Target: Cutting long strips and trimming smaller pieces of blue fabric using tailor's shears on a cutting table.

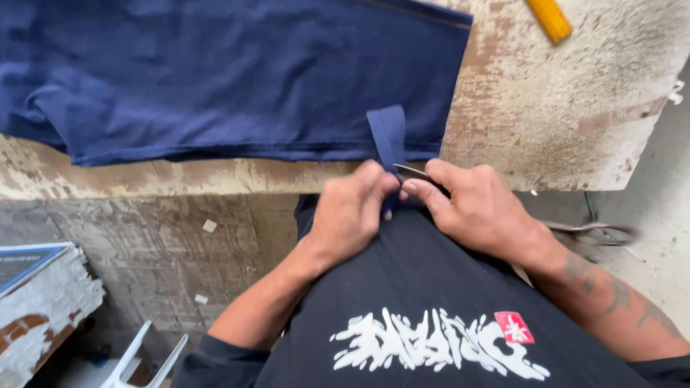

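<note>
Shirt: your black shirt (431, 302) with a white splashed print and a small red patch sits nearest the lens, filling the bottom of the view; its hem and your elbows are cut off by the frame.
Left hand: your left hand (352, 215) is curled, thumb and fingers pinching the lower end of a narrow navy fabric strip (388, 136) at the table edge.
Right hand: your right hand (474, 208) is closed around a small metal blade (411, 170); only its thin silver tip shows, touching the strip, and the rest is hidden inside your fingers, so you cannot tell what tool it is.
Strip: it stands up from the hem of the navy cloth (215, 72); its lower end is hidden behind your fingers.
Cloth: it lies flat on the worn, peeling table (560, 108), its top and left side cut off.
Yellow object: a yellow stick (550, 18) lies at the top right, mostly out of frame.
Below the table: a blurred metal thing (589, 231) behind your right wrist is hard to make out; white plastic legs (144, 356) show at lower left.
</note>
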